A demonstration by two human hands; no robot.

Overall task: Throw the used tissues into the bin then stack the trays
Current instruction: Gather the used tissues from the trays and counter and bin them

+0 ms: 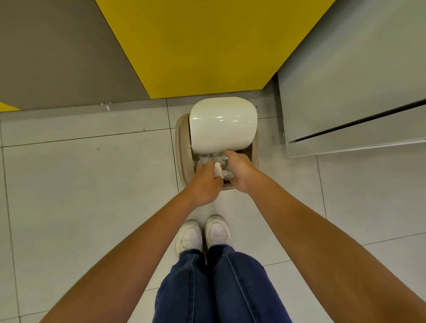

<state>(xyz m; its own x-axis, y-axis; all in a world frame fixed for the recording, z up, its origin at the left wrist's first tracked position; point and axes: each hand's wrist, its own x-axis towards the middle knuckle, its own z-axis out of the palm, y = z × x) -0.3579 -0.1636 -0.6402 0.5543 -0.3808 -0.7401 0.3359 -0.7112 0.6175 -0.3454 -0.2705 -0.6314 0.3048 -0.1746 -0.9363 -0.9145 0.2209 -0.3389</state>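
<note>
**At the bin: two hands, one tissue, lid tilted**

On the pale tiled floor, at the foot of the wall, stands one beige bin with a cream swing lid.

- **Lid:** tilted, covering the far part of the opening, with gloss highlights across its top.
- **Opening:** near part exposed. Crumpled white tissues lie inside, just under the lid's near edge.
- **Left hand:** over the near left part of the opening. The fingers are curled round a crumpled used tissue, which sticks out toward the right hand and hangs above the bin's mouth.
- **Right hand:** over the near right part of the opening, back of the hand up. The fingers are stretched forward and close together, with their tips at the lid's near edge. Whether they press on it or only touch it cannot be told.
- **Hands together:** just beside each other, with the used tissue between them.
- **Below:** both bare forearms reach in from the lower corners. Blue jeans and white shoes show between them, toes near the bin's front wall.
- **Above:** a yellow panel set in a grey-brown wall.
- **Right:** a grey cabinet with a dark seam across its front, standing near the bin.
</note>
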